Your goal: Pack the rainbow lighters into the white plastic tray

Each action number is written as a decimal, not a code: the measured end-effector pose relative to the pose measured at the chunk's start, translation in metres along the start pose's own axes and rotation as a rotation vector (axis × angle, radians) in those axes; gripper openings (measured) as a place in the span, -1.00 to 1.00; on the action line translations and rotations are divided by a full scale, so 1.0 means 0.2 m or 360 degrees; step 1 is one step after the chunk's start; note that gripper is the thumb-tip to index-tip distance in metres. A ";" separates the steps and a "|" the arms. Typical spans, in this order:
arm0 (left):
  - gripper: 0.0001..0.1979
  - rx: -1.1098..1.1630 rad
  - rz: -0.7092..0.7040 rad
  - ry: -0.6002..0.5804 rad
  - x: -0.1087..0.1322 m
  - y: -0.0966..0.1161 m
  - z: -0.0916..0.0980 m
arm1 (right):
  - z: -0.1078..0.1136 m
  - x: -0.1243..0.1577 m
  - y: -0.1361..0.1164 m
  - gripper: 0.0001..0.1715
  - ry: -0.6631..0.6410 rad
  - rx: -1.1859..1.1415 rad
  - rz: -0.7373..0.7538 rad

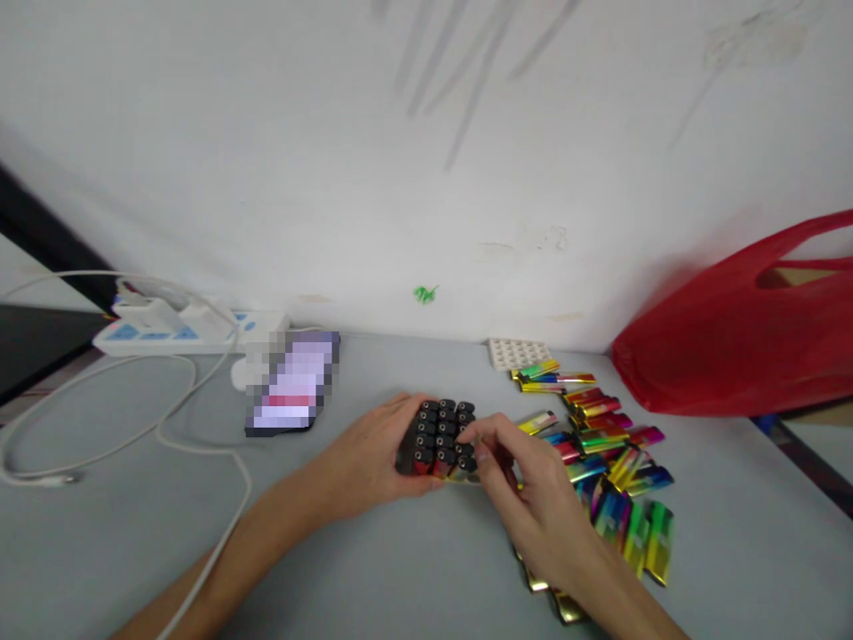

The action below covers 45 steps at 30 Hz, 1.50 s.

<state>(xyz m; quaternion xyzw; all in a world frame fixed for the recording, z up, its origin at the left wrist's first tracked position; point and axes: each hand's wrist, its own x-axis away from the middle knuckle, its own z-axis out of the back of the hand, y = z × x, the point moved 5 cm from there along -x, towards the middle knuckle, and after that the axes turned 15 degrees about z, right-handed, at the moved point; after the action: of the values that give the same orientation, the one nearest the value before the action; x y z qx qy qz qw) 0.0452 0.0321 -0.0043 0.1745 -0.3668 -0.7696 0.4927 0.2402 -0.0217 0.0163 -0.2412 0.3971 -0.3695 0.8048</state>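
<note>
Around the left side of a compact block of lighters [438, 428] curls my left hand [373, 444], closed on it. The lighters stand upright in rows, black tops up, with coloured shiny bodies partly showing at the front. What holds them together underneath is mostly hidden by my hands. My right hand [533, 484] is at the block's right side, thumb and index finger pinched at a lighter [465, 451] there. Its other fingers are curled and partly hidden. Many loose metallic lighters [609, 440] in rainbow colours lie beside and beyond my right hand.
A white tray with a grid of holes [520, 354] lies by the wall. On the right stands a red bag [746, 338]. To the left are a phone [297, 382], a white power strip [259, 327] and a looping white cable [193, 391] that crosses over my left forearm.
</note>
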 end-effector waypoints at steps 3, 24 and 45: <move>-0.37 0.0000 -0.0002 0.0002 0.00 0.00 0.00 | 0.00 0.00 0.00 -0.78 0.0001 0.0007 0.0007; -0.34 0.0004 0.0012 -0.0028 0.00 0.01 0.00 | 0.00 0.00 0.00 -0.79 -0.0010 -0.0025 -0.0030; -0.37 -0.0007 -0.0015 -0.0011 0.00 0.00 0.00 | 0.00 0.00 -0.02 -0.78 -0.0015 -0.0012 -0.0010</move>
<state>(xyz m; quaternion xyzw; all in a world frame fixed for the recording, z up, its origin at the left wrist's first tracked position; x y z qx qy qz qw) 0.0455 0.0312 -0.0038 0.1727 -0.3660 -0.7732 0.4882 0.2383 -0.0235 0.0195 -0.2473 0.3939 -0.3694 0.8045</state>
